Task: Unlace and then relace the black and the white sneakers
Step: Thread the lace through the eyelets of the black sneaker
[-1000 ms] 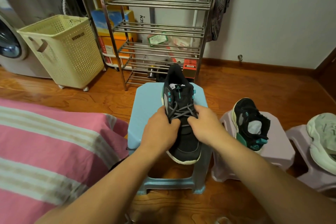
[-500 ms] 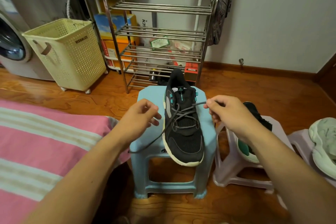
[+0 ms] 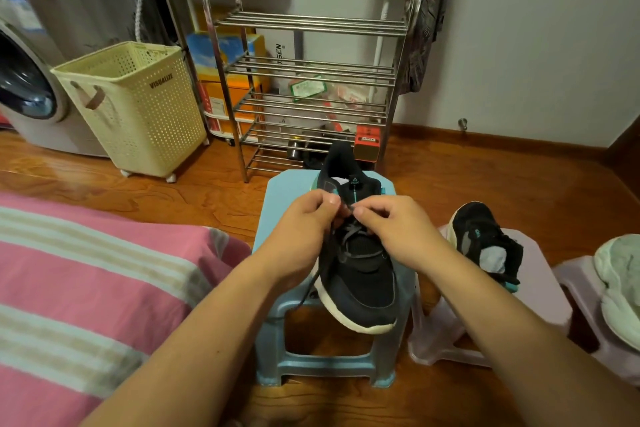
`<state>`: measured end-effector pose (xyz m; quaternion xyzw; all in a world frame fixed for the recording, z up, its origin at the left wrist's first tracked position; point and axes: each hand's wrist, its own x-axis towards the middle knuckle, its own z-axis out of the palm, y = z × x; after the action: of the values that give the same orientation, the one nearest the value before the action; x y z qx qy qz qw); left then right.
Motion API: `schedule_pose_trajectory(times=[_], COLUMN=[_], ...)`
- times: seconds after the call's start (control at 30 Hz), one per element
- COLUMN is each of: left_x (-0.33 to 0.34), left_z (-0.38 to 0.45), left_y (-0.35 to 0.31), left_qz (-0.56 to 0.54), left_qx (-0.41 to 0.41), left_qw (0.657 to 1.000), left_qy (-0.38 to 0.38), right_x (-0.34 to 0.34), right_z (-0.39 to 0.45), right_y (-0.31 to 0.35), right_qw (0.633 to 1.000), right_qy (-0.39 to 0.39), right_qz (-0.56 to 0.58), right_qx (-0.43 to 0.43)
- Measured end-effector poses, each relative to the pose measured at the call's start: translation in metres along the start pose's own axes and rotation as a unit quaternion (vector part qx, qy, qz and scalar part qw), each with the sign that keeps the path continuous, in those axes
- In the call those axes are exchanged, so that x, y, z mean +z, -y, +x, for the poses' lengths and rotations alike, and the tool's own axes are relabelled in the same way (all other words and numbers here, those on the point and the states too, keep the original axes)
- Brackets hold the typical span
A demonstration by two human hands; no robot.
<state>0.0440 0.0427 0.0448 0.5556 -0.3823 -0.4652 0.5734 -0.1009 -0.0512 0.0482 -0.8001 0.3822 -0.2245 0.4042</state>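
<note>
A black sneaker [image 3: 360, 274] with a white sole lies on a light blue stool [image 3: 287, 194], toe toward me and overhanging the front edge. My left hand [image 3: 304, 225] and my right hand [image 3: 391, 229] meet over its upper eyelets, each pinching the grey lace [image 3: 349, 208]. A loose lace end [image 3: 308, 291] hangs down the shoe's left side. A second black sneaker [image 3: 485, 243] sits on a lilac stool [image 3: 543, 281] to the right. A white sneaker [image 3: 620, 284] rests on another lilac stool at the far right edge.
A pink striped bedcover [image 3: 86, 288] fills the left foreground. Behind the stool stands a steel shoe rack [image 3: 308, 80], with a cream laundry basket [image 3: 135, 104] and a washing machine [image 3: 27, 87] to its left. Wooden floor [image 3: 485, 177] lies around the stools.
Half a second ago my hands were spread apart pulling the lace ends outward. Now both have come together over the top eyelets, and one lace end hangs slack on the left.
</note>
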Motion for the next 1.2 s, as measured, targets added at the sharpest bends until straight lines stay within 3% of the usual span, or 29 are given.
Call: schedule_pose_trajectory(times=[0.23, 0.4, 0.47, 0.5, 0.6, 0.63, 0.73, 0.8, 0.83, 0.9, 0.93, 0.97, 1.03, 1.1, 1.13, 1.2], left_x=[-0.013, -0.014, -0.011, -0.008, 0.0, 0.004, 0.007, 0.003, 0.0, -0.005, -0.007, -0.009, -0.011, -0.014, -0.015, -0.016], left_z=[-0.004, -0.006, -0.012, -0.016, -0.022, -0.022, -0.021, -0.02, -0.019, -0.018, -0.018, -0.017, -0.02, -0.022, -0.022, -0.024], left_y=[-0.002, 0.002, 0.005, 0.007, 0.014, 0.014, 0.024, 0.027, 0.026, 0.022, 0.019, 0.017, 0.012, 0.009, 0.008, 0.005], left_qz=[-0.026, 0.219, 0.255, 0.314, 0.513, 0.523, 0.51, 0.491, 0.47, 0.422, 0.4, 0.379, 0.362, 0.368, 0.374, 0.384], left_qx=[0.004, 0.048, 0.028, 0.043, 0.219, 0.258, 0.272, 0.241, 0.214, 0.15, 0.126, 0.108, 0.088, 0.083, 0.077, 0.058], left_qw=[0.999, 0.971, 0.964, 0.947, 0.829, 0.812, 0.816, 0.836, 0.854, 0.891, 0.905, 0.917, 0.927, 0.926, 0.924, 0.92], left_qy=[0.046, -0.08, -0.068, -0.057, -0.038, -0.025, -0.016, -0.048, -0.062, -0.072, -0.069, -0.062, -0.033, 0.008, 0.03, 0.052], right_x=[0.0, -0.029, -0.048, -0.055, -0.059, -0.058, -0.063, -0.08, -0.091, -0.106, -0.11, -0.112, -0.113, -0.112, -0.112, -0.111], right_z=[-0.007, -0.021, -0.032, -0.037, -0.046, -0.048, -0.05, -0.049, -0.047, -0.041, -0.037, -0.033, -0.025, -0.017, -0.013, -0.008], right_y=[0.001, 0.017, 0.024, 0.027, 0.031, 0.032, 0.032, 0.022, 0.015, -0.001, -0.008, -0.012, -0.017, -0.019, -0.021, -0.023], right_qw=[0.999, 0.99, 0.991, 0.99, 0.985, 0.983, 0.968, 0.92, 0.87, 0.721, 0.668, 0.646, 0.629, 0.61, 0.613, 0.671], right_qy=[0.037, 0.035, 0.087, 0.113, 0.159, 0.179, 0.192, 0.158, 0.173, 0.218, 0.181, 0.104, -0.067, -0.162, -0.193, -0.237], right_qz=[-0.018, -0.138, -0.102, -0.085, -0.066, -0.041, 0.162, 0.359, 0.461, 0.657, 0.721, 0.756, 0.774, 0.775, 0.766, 0.699], right_qx=[-0.019, -0.022, -0.001, -0.001, -0.025, -0.03, 0.002, 0.024, 0.015, -0.025, -0.022, -0.009, 0.008, 0.021, 0.033, 0.068])
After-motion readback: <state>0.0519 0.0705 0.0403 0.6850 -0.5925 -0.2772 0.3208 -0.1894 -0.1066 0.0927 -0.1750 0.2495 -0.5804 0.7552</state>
